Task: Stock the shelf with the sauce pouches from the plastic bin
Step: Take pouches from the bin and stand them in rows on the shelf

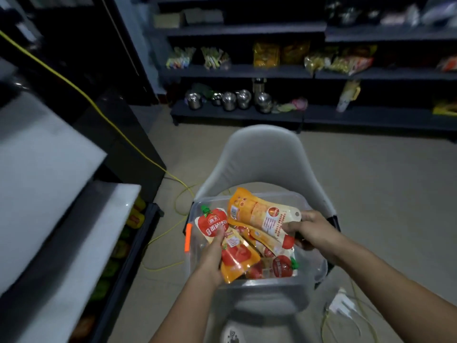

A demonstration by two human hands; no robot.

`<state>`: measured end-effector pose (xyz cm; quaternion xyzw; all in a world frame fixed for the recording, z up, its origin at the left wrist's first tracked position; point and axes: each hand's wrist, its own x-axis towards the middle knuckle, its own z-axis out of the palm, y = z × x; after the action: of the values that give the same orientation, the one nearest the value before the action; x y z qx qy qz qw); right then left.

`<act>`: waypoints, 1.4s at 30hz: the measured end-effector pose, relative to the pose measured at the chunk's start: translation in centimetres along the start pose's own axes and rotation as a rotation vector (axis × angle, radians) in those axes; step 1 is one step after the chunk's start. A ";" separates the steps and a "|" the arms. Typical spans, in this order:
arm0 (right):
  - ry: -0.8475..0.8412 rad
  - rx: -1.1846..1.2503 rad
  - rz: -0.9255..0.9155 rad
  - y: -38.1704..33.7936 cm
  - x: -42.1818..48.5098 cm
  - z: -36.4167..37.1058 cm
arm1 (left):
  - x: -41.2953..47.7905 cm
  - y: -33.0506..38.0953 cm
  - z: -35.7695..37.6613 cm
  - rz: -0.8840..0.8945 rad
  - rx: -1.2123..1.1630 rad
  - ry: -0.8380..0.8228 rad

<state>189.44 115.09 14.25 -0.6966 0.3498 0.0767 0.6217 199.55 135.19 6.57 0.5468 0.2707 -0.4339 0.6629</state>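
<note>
1. My left hand (210, 258) grips the red pouch (212, 222), thumb on its lower edge. A small orange pouch (237, 256) lies against the same palm.
2. My right hand (311, 230) pinches the big orange pouch (259, 216) at its corner.
3. All three are just above the clear plastic bin (309, 273), which sits on a grey chair (262, 154). More pouches lie inside.
4. The film looks glossy and slippery and the filling soft, so I should hold at the stiff seams and lift slowly.
5. The red pouch is tomato-shaped with a green spout. The orange ones are flat.
</note>
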 end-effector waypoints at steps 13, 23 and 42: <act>-0.016 -0.734 -1.136 -9.2 -11.2 4.6 | -21.7 1.0 -5.7 0.281 -0.333 -0.286; -0.320 0.350 -0.368 -14.9 -19.9 21.0 | -32.0 0.5 -17.2 0.574 -0.478 -0.058; -0.810 0.219 -0.412 -21.8 -40.1 64.6 | -52.5 0.9 -56.9 0.971 -0.336 0.628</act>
<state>193.55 189.85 39.74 -0.5960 -0.0606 0.1799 0.7803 181.88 204.48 36.18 0.5977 0.2379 0.1495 0.7509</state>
